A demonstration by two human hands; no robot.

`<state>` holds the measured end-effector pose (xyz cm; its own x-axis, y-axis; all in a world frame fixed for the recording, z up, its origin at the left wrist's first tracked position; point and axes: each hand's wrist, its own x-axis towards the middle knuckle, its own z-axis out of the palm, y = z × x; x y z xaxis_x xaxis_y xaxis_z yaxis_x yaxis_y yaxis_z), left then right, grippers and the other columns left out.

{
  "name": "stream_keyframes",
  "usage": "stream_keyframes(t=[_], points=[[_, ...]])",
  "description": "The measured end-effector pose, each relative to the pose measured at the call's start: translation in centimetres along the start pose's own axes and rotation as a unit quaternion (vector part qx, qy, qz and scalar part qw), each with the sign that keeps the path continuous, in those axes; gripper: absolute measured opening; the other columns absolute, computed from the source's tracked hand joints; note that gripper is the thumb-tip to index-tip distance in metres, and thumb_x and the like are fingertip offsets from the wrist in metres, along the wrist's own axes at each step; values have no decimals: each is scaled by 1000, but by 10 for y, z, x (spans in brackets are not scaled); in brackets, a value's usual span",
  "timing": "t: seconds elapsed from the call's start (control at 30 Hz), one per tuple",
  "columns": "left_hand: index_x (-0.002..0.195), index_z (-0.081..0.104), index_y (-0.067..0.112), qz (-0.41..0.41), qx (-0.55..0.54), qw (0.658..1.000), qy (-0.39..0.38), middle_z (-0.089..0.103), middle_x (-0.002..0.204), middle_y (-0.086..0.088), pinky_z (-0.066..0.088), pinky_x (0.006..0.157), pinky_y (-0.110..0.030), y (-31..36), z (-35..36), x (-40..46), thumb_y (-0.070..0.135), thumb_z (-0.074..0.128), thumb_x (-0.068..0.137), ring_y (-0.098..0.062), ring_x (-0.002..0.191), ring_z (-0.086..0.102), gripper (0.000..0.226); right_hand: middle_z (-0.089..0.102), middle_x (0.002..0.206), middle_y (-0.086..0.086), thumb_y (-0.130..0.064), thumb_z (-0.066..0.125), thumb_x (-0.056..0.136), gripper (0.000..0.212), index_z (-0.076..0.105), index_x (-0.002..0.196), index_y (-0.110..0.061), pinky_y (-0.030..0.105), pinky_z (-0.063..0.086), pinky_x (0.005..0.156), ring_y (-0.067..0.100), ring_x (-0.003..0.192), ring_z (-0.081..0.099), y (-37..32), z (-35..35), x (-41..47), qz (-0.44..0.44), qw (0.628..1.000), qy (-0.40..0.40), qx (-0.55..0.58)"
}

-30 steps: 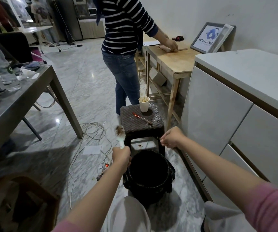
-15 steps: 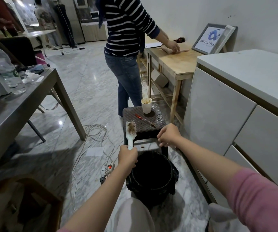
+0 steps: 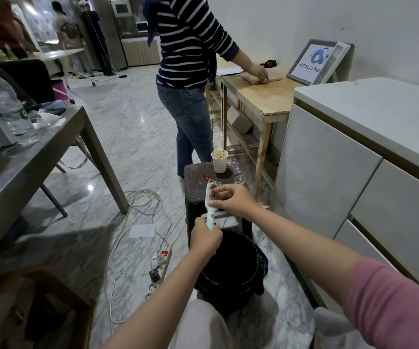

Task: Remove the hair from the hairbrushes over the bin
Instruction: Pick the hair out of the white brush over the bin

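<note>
My left hand point(image 3: 205, 238) grips the handle of a white hairbrush point(image 3: 210, 205) and holds it upright above the near rim of the black bin point(image 3: 231, 275). Brown hair is tangled in its bristles. My right hand point(image 3: 231, 199) is at the brush head, its fingers curled into the bristles and pinching the hair. The bin stands on the floor between my knees. A red comb point(image 3: 206, 177) lies on the dark wicker stool point(image 3: 198, 172) behind the brush.
A paper cup point(image 3: 219, 161) stands on the stool. A person in a striped top point(image 3: 190, 41) stands just beyond it at a wooden table point(image 3: 263, 94). White cabinets point(image 3: 342, 172) line the right. A grey table point(image 3: 27, 167) is at left; a power strip point(image 3: 160, 267) and cables lie on the floor.
My left hand brought the brush in closer over the bin. My right hand moved left from the stool's edge onto the brush head and took hold of the hair.
</note>
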<state>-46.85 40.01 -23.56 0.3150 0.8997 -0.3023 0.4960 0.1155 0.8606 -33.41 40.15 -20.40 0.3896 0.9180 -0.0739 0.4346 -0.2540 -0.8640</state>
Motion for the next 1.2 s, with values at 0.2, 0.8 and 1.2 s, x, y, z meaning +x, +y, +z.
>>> stream_keyframes(t=[0.2, 0.8, 1.2], points=[[111, 38, 13, 64, 72, 995, 30, 47, 82, 2, 35, 50, -27, 1, 3, -11, 22, 49, 94, -14, 66, 51, 22, 74, 90, 4, -16, 80, 72, 21, 77, 92, -9, 18, 44, 72, 10, 81, 63, -9, 12, -3, 9, 995, 101, -4], [80, 50, 6, -82, -179, 980, -20, 41, 62, -8, 23, 35, -17, 13, 3, -1, 6, 44, 91, -15, 42, 33, 13, 59, 76, 4, -8, 62, 85, 21, 51, 69, -15, 20, 37, 57, 17, 74, 55, -7, 3, -18, -13, 991, 130, -7], [78, 47, 8, -191, -253, 948, -27, 43, 62, -5, 25, 36, -16, 29, 0, -2, 0, 36, 89, -14, 45, 35, 18, 64, 70, 3, -2, 58, 91, 20, 52, 75, -14, 29, 57, 73, 12, 69, 67, -4, -11, -44, -40, 959, 185, 209]])
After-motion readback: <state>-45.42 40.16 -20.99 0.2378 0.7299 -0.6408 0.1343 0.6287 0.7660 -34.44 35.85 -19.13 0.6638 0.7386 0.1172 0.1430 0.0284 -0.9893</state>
